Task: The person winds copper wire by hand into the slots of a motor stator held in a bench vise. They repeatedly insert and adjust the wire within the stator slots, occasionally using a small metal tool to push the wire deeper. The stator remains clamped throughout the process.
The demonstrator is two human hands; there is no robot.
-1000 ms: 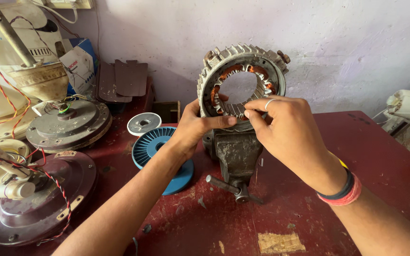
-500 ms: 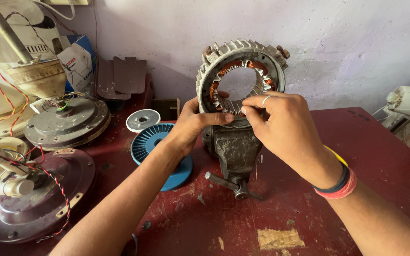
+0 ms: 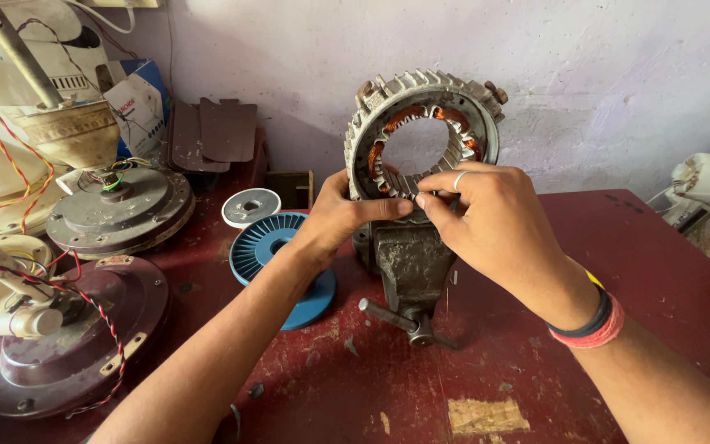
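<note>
One stator ring (image 3: 423,131), two hands (image 3: 421,215), one vise (image 3: 408,263).

Both forearms are bare, with no sleeves in view. The right hand (image 3: 495,218) wears 1 thin silver-coloured ring (image 3: 459,177) on a finger. At the right wrist sit 3 bands side by side: a black band (image 3: 597,315), a red-pink band (image 3: 604,330) beneath it, and a sliver of yellow band (image 3: 594,279) above. The left hand (image 3: 337,220) wears nothing.

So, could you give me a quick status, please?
Left hand steadies stator ring. Right hand pinches at its lower slots. Ring clamped upright in vise. Nothing in the way.
</note>
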